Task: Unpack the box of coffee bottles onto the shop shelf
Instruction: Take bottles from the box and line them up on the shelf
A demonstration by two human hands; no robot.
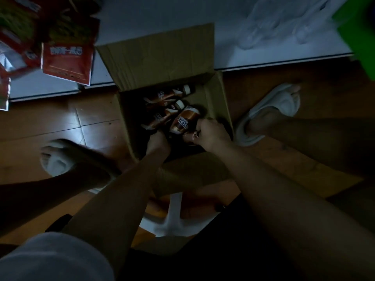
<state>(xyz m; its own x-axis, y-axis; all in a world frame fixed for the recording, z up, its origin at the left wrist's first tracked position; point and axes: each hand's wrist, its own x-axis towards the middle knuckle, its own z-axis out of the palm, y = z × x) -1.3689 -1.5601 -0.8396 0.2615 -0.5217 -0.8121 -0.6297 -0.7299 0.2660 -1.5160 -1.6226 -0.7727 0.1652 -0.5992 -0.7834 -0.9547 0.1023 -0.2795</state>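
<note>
inside the open cardboard box (168, 57), right hand (209, 131) grips a coffee bottle (183, 120), left hand (157, 141) grip indeterminate; next, lift it to the shelf (263, 55) beyond both hands.

- bottles (162, 107) lying in the box (168, 57), which is sitting on the floor (60, 122)
- shelf (162, 9) running behind the box
- packets (67, 61) sitting far left on it

Small shop, dim: white shelf (263, 55) edge w/ red snack packets (67, 61), opened cardboard box (162, 55) of stock on brown tile floor (60, 122).
</note>
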